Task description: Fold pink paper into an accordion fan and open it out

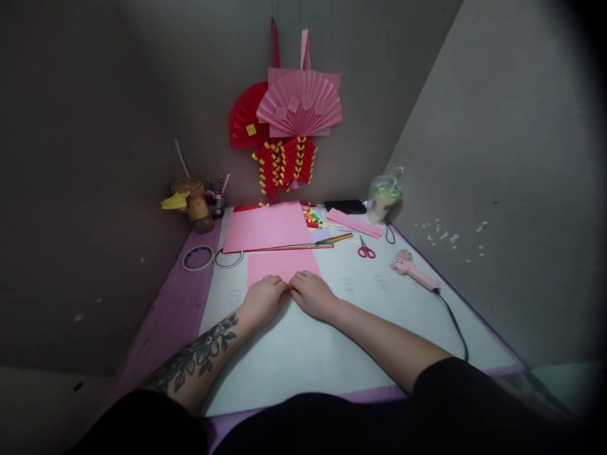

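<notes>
A pink sheet of paper (284,265) lies flat on the white table cover in front of me. At its near edge my left hand (266,297) and my right hand (313,294) meet, thumbs almost touching. The fingers of both are curled closed on that edge, and the part of the paper under them is hidden. Beyond the sheet lies a stack of larger coloured paper (268,229) with pink on top.
Right of the paper lie red-handled scissors (366,249), pink strips (355,223) and a pink glue gun (415,270) with a cord. Two tape rolls (198,258) lie left. Cups (385,199) and a black phone-like slab (345,206) stand or lie at the back. Paper fans (301,104) hang on the wall.
</notes>
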Motion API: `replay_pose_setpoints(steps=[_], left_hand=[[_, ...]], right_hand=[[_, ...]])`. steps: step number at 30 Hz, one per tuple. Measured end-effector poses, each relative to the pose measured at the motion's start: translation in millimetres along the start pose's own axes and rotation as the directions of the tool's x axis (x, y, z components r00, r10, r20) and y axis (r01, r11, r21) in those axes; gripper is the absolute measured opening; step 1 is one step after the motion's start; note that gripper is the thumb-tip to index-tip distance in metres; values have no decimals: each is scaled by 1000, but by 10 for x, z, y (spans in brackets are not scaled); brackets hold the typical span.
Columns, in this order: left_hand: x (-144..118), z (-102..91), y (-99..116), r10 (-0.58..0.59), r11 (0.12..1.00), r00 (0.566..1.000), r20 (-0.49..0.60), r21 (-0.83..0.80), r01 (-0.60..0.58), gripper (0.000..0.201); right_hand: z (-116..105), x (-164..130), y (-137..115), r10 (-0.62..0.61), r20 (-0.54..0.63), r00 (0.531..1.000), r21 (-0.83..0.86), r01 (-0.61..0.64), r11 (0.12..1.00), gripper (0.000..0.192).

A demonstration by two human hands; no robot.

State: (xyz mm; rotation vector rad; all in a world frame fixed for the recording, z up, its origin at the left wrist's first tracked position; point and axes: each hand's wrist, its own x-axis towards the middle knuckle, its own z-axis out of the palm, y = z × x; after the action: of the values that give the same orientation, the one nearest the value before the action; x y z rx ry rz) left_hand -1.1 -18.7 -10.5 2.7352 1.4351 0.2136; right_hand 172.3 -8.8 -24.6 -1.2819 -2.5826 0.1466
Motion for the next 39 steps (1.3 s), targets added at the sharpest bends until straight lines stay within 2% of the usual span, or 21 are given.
replay_pose_setpoints(steps=[4, 7, 14, 19, 24, 29, 35, 39], left_hand=[[31, 36, -1, -30, 999, 1000, 4, -26, 30, 22], [-1, 13, -75, -34, 999, 999, 33, -20, 34, 24], [-181, -176, -447, -51, 997, 978, 203, -40, 60, 21], [-220, -231, -571, -86, 996, 958, 272, -10, 92, 20], [-251, -262, -572, -178, 984, 933, 313, 50, 171, 22], [-294, -323, -539, -181, 981, 938, 295, 120, 151, 23], [-298, -337, -489, -153, 980, 946, 287, 168, 107, 25], [-241, -300, -332, -60, 987, 982, 180, 160, 31, 22]], right_hand=[[-11, 38, -38, 25, 28, 999, -37, -24, 999, 15], [-50, 7, 23, 42, 49, 998, -55, -39, 998, 17], [-179, -218, 455, 190, 153, 970, -42, -186, 982, 13], [-248, -285, 613, 176, 178, 968, 18, -182, 983, 10], [-285, -269, 566, 141, 147, 979, 23, -146, 989, 13], [-291, -265, 547, 119, 131, 984, -4, -119, 993, 14], [-302, -275, 529, 118, 124, 985, -31, -115, 993, 12], [-307, -255, 411, 54, 87, 995, -38, -51, 998, 11]])
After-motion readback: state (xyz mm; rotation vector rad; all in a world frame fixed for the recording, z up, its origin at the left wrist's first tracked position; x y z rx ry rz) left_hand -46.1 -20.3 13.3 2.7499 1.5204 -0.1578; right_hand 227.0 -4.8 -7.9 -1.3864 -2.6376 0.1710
